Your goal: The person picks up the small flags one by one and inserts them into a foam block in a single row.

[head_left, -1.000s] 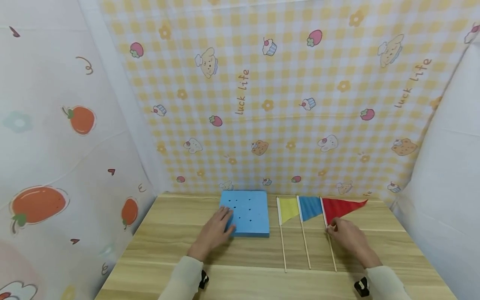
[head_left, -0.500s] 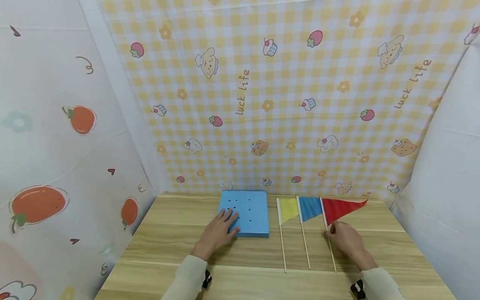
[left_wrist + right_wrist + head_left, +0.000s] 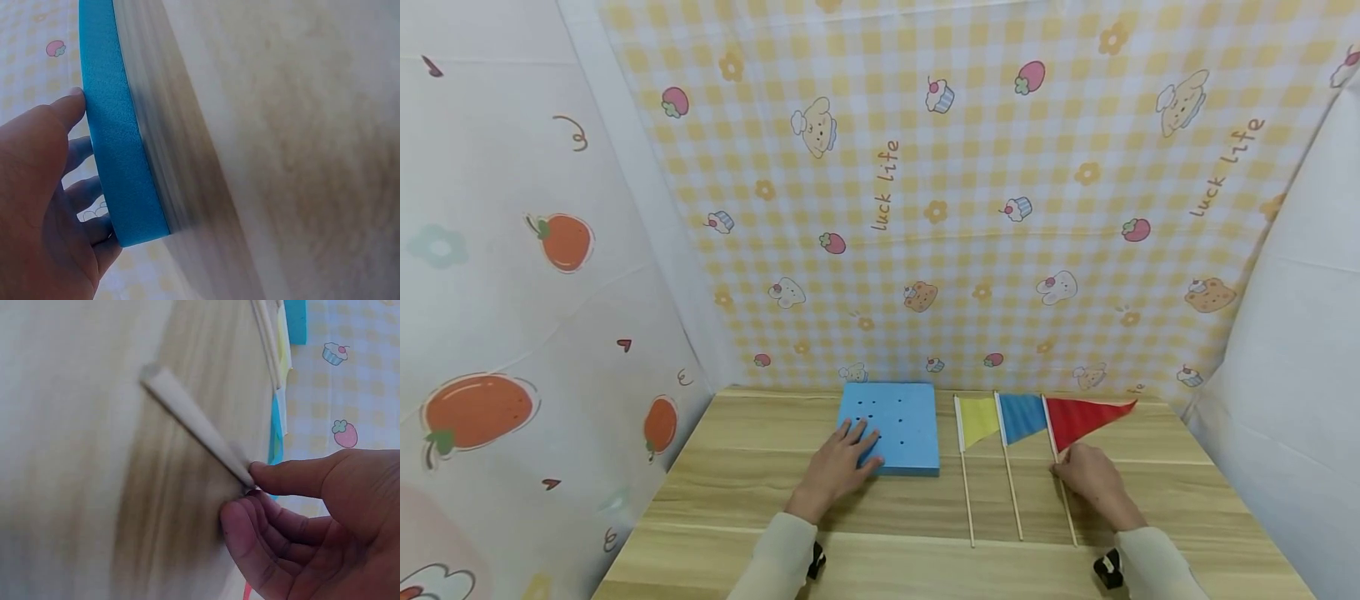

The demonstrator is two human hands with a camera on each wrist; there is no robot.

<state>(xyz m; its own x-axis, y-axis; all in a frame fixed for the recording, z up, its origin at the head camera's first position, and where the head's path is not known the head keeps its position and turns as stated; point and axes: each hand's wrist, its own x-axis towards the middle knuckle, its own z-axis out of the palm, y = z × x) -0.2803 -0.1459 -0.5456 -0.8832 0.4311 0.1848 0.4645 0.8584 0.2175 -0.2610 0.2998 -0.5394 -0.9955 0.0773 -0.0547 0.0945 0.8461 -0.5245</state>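
Note:
In the head view, a flat blue foam block (image 3: 917,427) with several small holes lies at the back of the table. My left hand (image 3: 835,468) rests on its near left corner, fingers spread over the top; the left wrist view has the thumb against the block's side (image 3: 119,131). My right hand (image 3: 1092,482) pinches the stick of a red pennant flag (image 3: 1078,419) just below the cloth. In the right wrist view, the wooden stick (image 3: 197,425) runs out from between thumb and fingers. Left of it lie a blue flag (image 3: 1022,418) and a yellow flag (image 3: 976,421).
All three flags lie side by side on the wooden table (image 3: 880,567), sticks toward me. A yellow checked cloth (image 3: 970,275) hangs along the back edge. White cloth walls (image 3: 1300,333) close off both sides.
My left hand has slid slightly right and nearer on the block. My right hand has dropped a little along the red flag's stick, its fingers now bunched at it. The flags look nearly unmoved.

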